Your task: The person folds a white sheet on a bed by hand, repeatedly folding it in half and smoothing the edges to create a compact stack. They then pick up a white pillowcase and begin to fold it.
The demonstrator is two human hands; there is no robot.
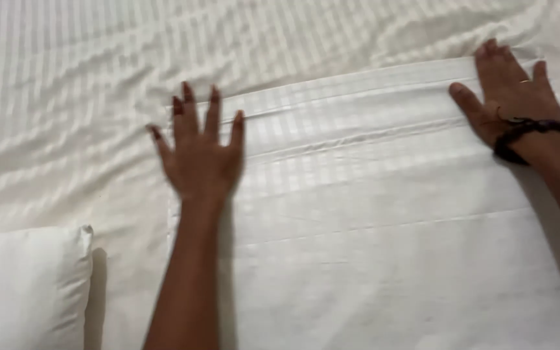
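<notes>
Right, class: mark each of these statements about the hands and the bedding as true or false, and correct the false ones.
1. Both hands lie flat, fingers spread, on the folded white cloth. True.
2. The left hand wears a dark beaded bracelet. False: the bracelet is on the right hand's wrist.
3. A white pillow lies at lower left. True.
4. The bed sheet is plain blue. False: it is white and striped.

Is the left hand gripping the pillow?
No: the left hand lies flat, fingers spread, on the folded white sheet; the pillow sits apart.
</notes>
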